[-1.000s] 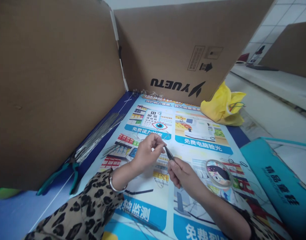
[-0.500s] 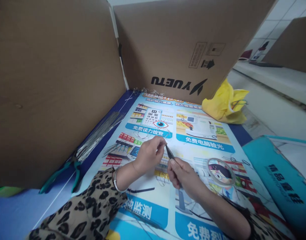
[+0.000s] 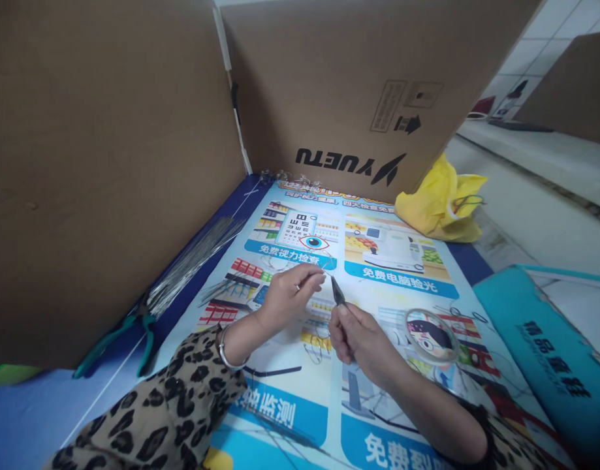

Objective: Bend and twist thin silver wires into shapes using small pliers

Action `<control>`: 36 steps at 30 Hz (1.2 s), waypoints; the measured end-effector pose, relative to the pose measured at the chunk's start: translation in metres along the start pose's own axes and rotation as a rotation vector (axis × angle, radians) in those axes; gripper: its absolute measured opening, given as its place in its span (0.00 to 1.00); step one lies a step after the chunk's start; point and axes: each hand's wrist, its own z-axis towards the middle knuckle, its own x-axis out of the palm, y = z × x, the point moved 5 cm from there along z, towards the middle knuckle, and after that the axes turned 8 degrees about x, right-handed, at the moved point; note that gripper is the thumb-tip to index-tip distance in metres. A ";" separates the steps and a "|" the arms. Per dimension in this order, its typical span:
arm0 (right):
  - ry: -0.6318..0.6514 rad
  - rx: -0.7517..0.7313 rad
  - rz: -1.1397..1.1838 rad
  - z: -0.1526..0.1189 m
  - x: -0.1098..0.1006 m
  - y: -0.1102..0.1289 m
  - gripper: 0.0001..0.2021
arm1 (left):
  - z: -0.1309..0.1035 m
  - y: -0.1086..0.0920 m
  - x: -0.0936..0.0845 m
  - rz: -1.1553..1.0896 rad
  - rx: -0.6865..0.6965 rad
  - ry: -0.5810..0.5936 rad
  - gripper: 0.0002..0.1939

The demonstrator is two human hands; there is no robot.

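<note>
Over the middle of the printed poster (image 3: 342, 339), my left hand (image 3: 296, 292) is closed in a pinch on a thin piece of wire (image 3: 328, 273). The wire's free end meets the tip of dark needle-nose pliers (image 3: 337, 292). My right hand (image 3: 361, 336) is wrapped round the pliers' handles, which its fingers mostly hide. The jaws point up and away from me, a short gap from my left fingertips. Whether the jaws grip the wire is too small to tell. A bent wire loop (image 3: 315, 350) lies on the poster below my hands.
Left of the poster lie a bundle of straight wires (image 3: 194, 264) and green-handled pliers (image 3: 128, 333). Cardboard panels (image 3: 329, 85) stand behind and on the left. On the right are a tape roll (image 3: 457, 346), a yellow bag (image 3: 434, 205) and a teal box (image 3: 539, 346). Small wire pieces lie at the back.
The pliers' tip has moved slightly right and away from my left fingers, and the jaws have turned. My left hand has shifted a little left, its fingers straighter, with wire now showing between.
</note>
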 end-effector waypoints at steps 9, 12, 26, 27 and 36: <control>0.004 0.021 -0.061 0.000 0.000 -0.004 0.18 | 0.001 0.009 -0.003 -0.082 -0.133 0.004 0.10; 0.014 0.013 -0.088 0.000 0.001 -0.006 0.18 | 0.000 0.014 -0.003 -0.103 -0.183 -0.030 0.12; 0.101 0.049 -0.126 -0.002 0.009 -0.010 0.19 | -0.002 0.001 -0.003 0.000 -0.067 -0.071 0.09; 0.103 0.051 -0.125 -0.002 0.010 -0.009 0.19 | -0.003 0.000 -0.002 0.017 -0.053 -0.064 0.09; 0.061 0.061 -0.102 -0.004 0.009 -0.005 0.19 | -0.007 0.001 0.001 0.089 0.053 -0.034 0.06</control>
